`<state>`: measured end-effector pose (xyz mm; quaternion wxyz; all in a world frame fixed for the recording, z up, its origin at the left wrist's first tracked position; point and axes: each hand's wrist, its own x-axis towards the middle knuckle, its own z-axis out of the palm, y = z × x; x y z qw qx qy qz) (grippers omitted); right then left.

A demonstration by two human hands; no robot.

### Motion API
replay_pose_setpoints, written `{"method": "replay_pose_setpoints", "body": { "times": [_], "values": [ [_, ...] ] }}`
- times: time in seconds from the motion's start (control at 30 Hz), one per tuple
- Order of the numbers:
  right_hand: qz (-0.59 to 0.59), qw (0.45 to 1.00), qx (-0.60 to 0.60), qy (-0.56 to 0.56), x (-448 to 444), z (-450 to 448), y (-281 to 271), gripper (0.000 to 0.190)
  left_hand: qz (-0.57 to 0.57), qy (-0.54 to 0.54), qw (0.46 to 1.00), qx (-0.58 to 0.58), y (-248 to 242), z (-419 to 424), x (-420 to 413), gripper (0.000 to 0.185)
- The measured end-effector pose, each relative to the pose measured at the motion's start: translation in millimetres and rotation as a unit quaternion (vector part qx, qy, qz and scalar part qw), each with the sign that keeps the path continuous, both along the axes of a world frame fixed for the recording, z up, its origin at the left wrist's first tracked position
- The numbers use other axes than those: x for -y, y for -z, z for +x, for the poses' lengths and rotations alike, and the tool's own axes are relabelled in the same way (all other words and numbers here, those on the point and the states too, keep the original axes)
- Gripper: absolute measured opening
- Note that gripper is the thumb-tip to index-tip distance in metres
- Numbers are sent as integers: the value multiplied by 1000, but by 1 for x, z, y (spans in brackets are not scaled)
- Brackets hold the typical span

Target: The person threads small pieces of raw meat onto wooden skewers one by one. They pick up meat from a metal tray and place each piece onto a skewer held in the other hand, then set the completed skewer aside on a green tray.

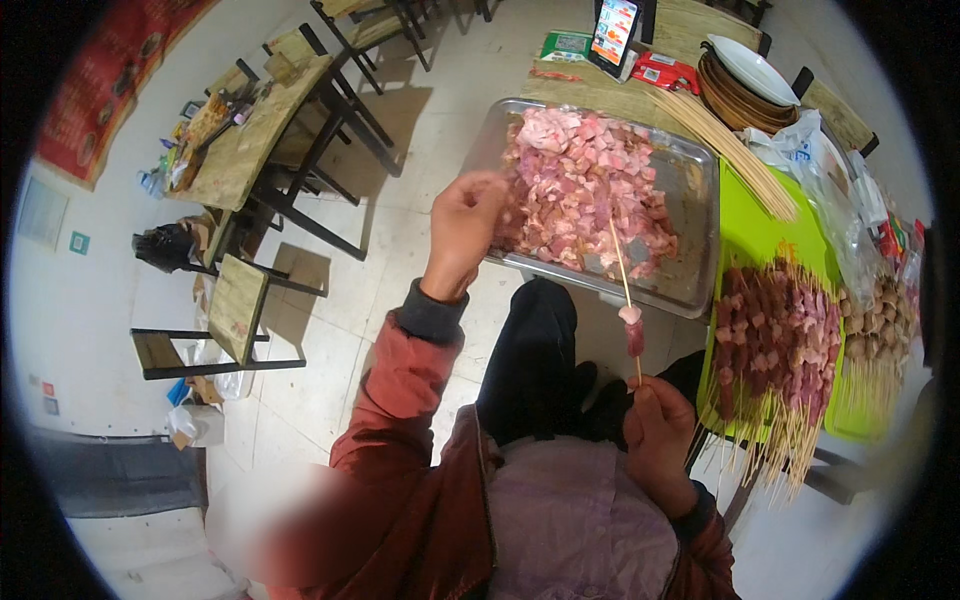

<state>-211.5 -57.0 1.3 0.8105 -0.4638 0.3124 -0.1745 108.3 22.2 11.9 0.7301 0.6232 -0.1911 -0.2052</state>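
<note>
My right hand (660,431) grips a bamboo skewer (621,259) near its lower part, and the bare tip slants up over the tray. Threaded on it are a pale piece of fat (629,315) and darker red meat (634,339) just above my fingers. My left hand (466,229) is at the left side of a metal tray (690,217), its blurred fingertips at the edge of the meat. Whether they pinch a piece is hidden. Raw meat cubes (585,187) are heaped in the tray, with pinker, fattier ones towards the far side.
Right of the tray, a green board (757,195) bears loose bamboo skewers (727,154) and many finished meat skewers (776,337). Beyond are stacked brown bowls (739,94), a white dish (752,69), a plastic bag (817,169) and a propped phone (613,34). A wooden table (255,142) stands left.
</note>
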Motion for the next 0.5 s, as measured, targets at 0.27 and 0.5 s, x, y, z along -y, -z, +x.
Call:
{"method": "replay_pose_setpoints", "body": {
  "times": [0.27, 0.5],
  "values": [
    [-47, 998, -43, -22, -3, 1, 2, 19, 139, 32, 971, 194, -26, -13, 16, 28],
    [-98, 993, -17, -68, -6, 3, 8, 19, -38, 201, 966, -158, -22, -35, 8, 32]
  ]
}}
